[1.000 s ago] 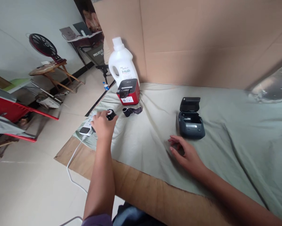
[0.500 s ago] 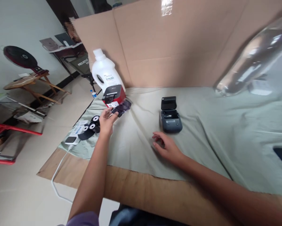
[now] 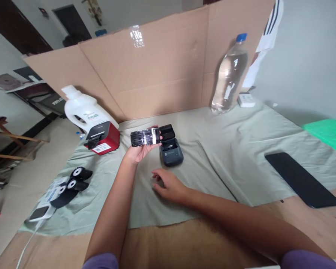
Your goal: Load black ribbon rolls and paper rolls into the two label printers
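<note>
My left hand (image 3: 141, 151) is palm up, gripping a shiny black plastic-wrapped packet (image 3: 142, 137) with a white patch at its right end. Its fingertips come beside a small dark portable printer (image 3: 172, 154), whose lid stands raised and whose inner bay shows. Whether they touch the printer I cannot tell. My right hand (image 3: 168, 185) is over the cloth just in front of the printer, fingers loosely bent and apart from the thumb, holding nothing. A red and black box-shaped device (image 3: 107, 140) sits to the left of my left hand.
A white jug (image 3: 89, 110) leans behind the red device. Black rolls (image 3: 79, 177) and a white corded device (image 3: 43, 212) lie at left. A water bottle (image 3: 231, 76) stands by the cardboard wall (image 3: 162, 67). A black phone-like slab (image 3: 301, 179) and green plastic (image 3: 329, 136) are at right.
My left hand has carried the black packet rightward from beside the red device to the printer, turning palm up. The view has swung right. My right hand stays in front of the printer.
</note>
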A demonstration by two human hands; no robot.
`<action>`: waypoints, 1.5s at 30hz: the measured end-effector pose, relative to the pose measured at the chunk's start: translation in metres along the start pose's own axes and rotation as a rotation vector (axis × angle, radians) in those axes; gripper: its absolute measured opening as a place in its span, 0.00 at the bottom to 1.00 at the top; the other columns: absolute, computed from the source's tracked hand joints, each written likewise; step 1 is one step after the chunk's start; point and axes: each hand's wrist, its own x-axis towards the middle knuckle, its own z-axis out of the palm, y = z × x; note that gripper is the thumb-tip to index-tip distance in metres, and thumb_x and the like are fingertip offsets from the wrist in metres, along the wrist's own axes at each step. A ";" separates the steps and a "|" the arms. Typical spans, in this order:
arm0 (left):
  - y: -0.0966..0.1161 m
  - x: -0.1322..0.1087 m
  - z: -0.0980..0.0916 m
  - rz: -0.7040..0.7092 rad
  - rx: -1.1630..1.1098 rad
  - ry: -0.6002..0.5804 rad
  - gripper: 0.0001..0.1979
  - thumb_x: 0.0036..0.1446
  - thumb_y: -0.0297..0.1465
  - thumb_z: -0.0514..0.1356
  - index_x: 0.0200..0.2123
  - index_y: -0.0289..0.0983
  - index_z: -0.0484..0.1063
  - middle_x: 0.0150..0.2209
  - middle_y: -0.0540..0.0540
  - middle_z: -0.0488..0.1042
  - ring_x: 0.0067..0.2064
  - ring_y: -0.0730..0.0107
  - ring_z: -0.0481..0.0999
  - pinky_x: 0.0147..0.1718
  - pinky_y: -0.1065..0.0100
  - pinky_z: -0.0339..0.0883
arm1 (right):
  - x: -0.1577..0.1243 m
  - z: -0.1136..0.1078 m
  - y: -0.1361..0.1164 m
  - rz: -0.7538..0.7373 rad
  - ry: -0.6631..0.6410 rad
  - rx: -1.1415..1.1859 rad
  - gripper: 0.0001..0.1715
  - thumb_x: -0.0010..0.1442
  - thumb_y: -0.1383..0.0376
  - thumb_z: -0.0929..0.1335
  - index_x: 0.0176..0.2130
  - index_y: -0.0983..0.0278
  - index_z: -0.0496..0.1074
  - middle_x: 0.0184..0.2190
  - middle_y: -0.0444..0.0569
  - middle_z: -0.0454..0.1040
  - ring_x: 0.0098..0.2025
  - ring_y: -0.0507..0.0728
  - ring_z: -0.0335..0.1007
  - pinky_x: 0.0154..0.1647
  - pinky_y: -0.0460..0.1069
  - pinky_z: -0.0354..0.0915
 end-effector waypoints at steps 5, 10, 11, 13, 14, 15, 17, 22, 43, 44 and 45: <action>-0.008 0.013 0.015 0.016 0.034 -0.005 0.25 0.54 0.30 0.68 0.56 0.41 0.72 0.45 0.44 0.79 0.44 0.61 0.81 0.50 0.54 0.76 | -0.001 0.000 0.001 -0.016 -0.001 -0.008 0.24 0.59 0.68 0.67 0.55 0.65 0.66 0.46 0.54 0.75 0.45 0.57 0.70 0.49 0.53 0.68; -0.010 0.014 0.007 0.012 0.090 -0.003 0.27 0.51 0.34 0.70 0.55 0.38 0.72 0.48 0.39 0.78 0.45 0.57 0.81 0.50 0.53 0.76 | -0.002 -0.002 -0.002 -0.022 -0.005 0.003 0.24 0.59 0.68 0.67 0.55 0.64 0.66 0.47 0.53 0.75 0.44 0.57 0.70 0.49 0.53 0.68; -0.009 0.013 0.005 -0.001 0.090 -0.012 0.28 0.51 0.35 0.71 0.56 0.38 0.71 0.49 0.39 0.78 0.45 0.57 0.81 0.50 0.52 0.75 | -0.002 -0.003 -0.002 -0.020 -0.006 0.005 0.24 0.59 0.68 0.67 0.55 0.64 0.66 0.47 0.53 0.75 0.44 0.57 0.70 0.49 0.53 0.68; -0.009 0.012 0.004 -0.025 0.085 -0.013 0.30 0.52 0.33 0.70 0.58 0.39 0.69 0.49 0.39 0.77 0.45 0.58 0.80 0.51 0.51 0.75 | -0.002 -0.003 -0.003 -0.017 -0.006 0.008 0.23 0.59 0.68 0.67 0.54 0.64 0.66 0.46 0.54 0.75 0.44 0.57 0.70 0.48 0.54 0.68; -0.009 0.011 0.005 -0.032 0.077 -0.004 0.29 0.53 0.32 0.68 0.59 0.40 0.68 0.48 0.40 0.78 0.45 0.59 0.80 0.51 0.50 0.75 | -0.001 -0.004 -0.004 -0.017 -0.003 0.010 0.23 0.59 0.68 0.67 0.54 0.64 0.66 0.46 0.53 0.75 0.44 0.57 0.70 0.48 0.53 0.68; -0.009 0.010 0.006 -0.039 0.065 0.006 0.29 0.54 0.31 0.67 0.60 0.41 0.67 0.48 0.41 0.78 0.45 0.61 0.80 0.51 0.50 0.75 | -0.001 -0.004 -0.004 -0.016 -0.001 0.012 0.23 0.59 0.68 0.67 0.54 0.63 0.66 0.46 0.53 0.75 0.44 0.57 0.70 0.48 0.53 0.68; -0.011 0.009 0.008 -0.049 0.034 0.020 0.31 0.55 0.28 0.64 0.62 0.43 0.64 0.48 0.43 0.78 0.45 0.62 0.80 0.51 0.51 0.75 | -0.001 -0.004 -0.004 -0.009 0.000 0.017 0.23 0.59 0.68 0.67 0.54 0.63 0.66 0.46 0.52 0.75 0.44 0.57 0.70 0.48 0.53 0.68; -0.016 0.008 0.013 -0.068 -0.022 -0.016 0.33 0.52 0.27 0.64 0.62 0.42 0.63 0.47 0.42 0.78 0.39 0.65 0.80 0.42 0.60 0.77 | -0.001 -0.003 -0.004 0.006 0.001 0.007 0.23 0.59 0.68 0.67 0.54 0.63 0.66 0.46 0.52 0.75 0.44 0.57 0.71 0.48 0.53 0.68; -0.009 0.008 0.022 0.157 0.267 0.217 0.25 0.39 0.34 0.74 0.33 0.39 0.60 0.30 0.57 0.70 0.30 0.79 0.70 0.33 0.75 0.63 | -0.001 -0.004 -0.005 0.016 0.002 0.003 0.22 0.59 0.69 0.68 0.53 0.63 0.67 0.45 0.52 0.75 0.44 0.57 0.71 0.47 0.53 0.68; -0.008 0.008 0.021 0.161 0.262 0.212 0.25 0.39 0.34 0.74 0.33 0.40 0.60 0.30 0.57 0.70 0.30 0.78 0.70 0.33 0.75 0.63 | -0.001 -0.004 -0.005 0.016 0.002 0.002 0.22 0.58 0.69 0.68 0.53 0.63 0.67 0.45 0.52 0.75 0.44 0.57 0.71 0.48 0.53 0.68; -0.009 0.008 0.021 0.161 0.256 0.208 0.25 0.39 0.34 0.74 0.33 0.40 0.61 0.30 0.56 0.71 0.30 0.78 0.70 0.33 0.75 0.63 | 0.000 -0.004 -0.005 0.016 0.002 0.002 0.21 0.59 0.69 0.68 0.53 0.63 0.67 0.45 0.52 0.75 0.44 0.57 0.71 0.48 0.53 0.68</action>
